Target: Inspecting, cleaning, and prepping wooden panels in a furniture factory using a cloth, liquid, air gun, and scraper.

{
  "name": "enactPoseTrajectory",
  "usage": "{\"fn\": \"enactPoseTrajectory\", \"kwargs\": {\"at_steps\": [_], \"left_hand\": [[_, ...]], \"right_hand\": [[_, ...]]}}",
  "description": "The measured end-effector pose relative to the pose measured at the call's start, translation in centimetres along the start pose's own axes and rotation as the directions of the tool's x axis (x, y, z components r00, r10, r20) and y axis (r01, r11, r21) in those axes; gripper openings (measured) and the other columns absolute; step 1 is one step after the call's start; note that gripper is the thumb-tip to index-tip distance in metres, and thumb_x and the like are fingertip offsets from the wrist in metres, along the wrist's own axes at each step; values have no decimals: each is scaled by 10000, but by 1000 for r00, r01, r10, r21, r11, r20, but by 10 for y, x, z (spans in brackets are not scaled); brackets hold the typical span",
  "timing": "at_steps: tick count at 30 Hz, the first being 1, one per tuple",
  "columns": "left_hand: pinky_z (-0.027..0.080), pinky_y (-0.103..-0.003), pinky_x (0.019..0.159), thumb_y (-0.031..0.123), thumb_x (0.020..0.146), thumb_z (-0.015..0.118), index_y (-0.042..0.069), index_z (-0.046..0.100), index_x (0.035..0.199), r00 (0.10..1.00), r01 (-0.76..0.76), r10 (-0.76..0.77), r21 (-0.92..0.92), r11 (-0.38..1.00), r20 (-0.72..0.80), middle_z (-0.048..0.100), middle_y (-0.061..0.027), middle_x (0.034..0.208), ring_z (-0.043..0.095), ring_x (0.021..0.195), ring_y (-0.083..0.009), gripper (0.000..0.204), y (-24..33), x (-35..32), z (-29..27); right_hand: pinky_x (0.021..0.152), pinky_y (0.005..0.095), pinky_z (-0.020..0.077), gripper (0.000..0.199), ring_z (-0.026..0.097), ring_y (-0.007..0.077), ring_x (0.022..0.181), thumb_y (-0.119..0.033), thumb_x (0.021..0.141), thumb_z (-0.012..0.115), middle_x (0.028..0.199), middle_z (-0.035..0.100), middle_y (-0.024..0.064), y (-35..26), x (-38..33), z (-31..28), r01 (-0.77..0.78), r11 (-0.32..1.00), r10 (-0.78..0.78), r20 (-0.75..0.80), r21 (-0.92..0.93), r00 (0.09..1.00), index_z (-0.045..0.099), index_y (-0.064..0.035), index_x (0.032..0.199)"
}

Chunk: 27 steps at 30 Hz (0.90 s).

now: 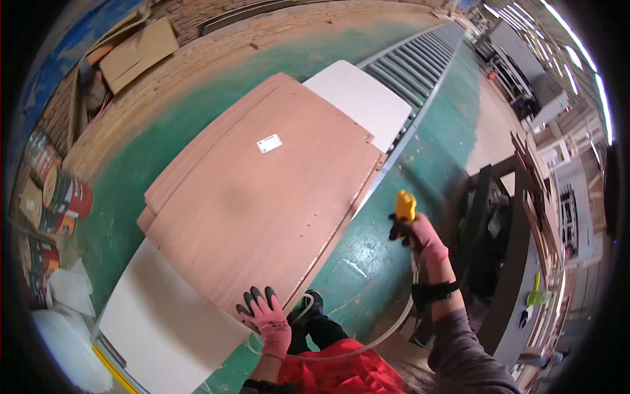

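Note:
A stack of reddish-brown wood panels (243,177) lies in front of me, with a small white label (269,144) on the top panel. My left hand (268,316), in a pink glove with dark fingertips, rests on the near corner of the top panel, fingers spread. Off the stack's right edge, my right hand (420,235), gloved alike, is closed round a yellow hand tool (405,205). Its exact kind cannot be made out. From below that hand a pale hose (398,324) curves down and across my front. Small dark holes show near the panel's right edge.
Under the stack are white boards (164,322) on a roller conveyor (420,62) running far off. To the right stands a dark cabinet-like frame (518,262) with boards on it. Paint buckets (69,192) and a plastic-wrapped bundle (72,351) line the left, with cardboard (139,56) beyond.

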<state>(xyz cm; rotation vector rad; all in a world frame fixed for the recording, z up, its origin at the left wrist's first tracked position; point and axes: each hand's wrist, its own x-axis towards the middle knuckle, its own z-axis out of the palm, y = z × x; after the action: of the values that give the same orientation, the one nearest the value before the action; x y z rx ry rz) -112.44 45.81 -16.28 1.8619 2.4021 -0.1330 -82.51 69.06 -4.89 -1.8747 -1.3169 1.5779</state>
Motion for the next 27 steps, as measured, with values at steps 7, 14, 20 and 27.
{"fn": "enactPoseTrajectory", "kwargs": {"at_steps": [7, 14, 20, 27], "left_hand": [[162, -653, 1017, 206, 677, 630, -16, 369, 1316, 980, -75, 94, -115, 991, 173, 283, -320, 1363, 252, 1284, -480, 725, -15, -5, -98], [366, -440, 969, 49, 617, 590, -43, 283, 1373, 964, -91, 196, -473, 877, 179, 390, -283, 1308, 419, 1197, -373, 821, -80, 22, -269], [467, -279, 782, -5, 564, 585, 39, 435, 1320, 968, 164, -52, -462, 871, 246, 611, -103, 958, 564, 860, -176, 772, -71, 54, -376], [470, -267, 795, -42, 508, 625, -29, 544, 1183, 976, 182, -65, -605, 775, 210, 610, -70, 996, 556, 893, -152, 680, -101, 73, -395]], "right_hand": [[817, 261, 446, 455, 558, 148, 951, 4, 740, 550, 1053, 637, 61, 54, -80, -32, -5, 966, -154, 593, 257, 790, 534, -2, 1195], [517, 235, 487, 391, 628, 140, 787, -192, 795, 570, 977, 656, 95, 30, -57, -29, 144, 891, -335, 407, 431, 850, 566, -12, 1141], [470, 233, 417, 288, 560, 92, 571, -215, 802, 564, 689, 610, 34, -22, -12, -9, 268, 921, -325, 178, 284, 929, 634, -32, 1014], [545, 273, 462, 244, 567, 117, 617, -199, 802, 568, 713, 608, 43, -59, -39, 67, 424, 852, -523, 517, 305, 677, 603, -40, 984]]}}
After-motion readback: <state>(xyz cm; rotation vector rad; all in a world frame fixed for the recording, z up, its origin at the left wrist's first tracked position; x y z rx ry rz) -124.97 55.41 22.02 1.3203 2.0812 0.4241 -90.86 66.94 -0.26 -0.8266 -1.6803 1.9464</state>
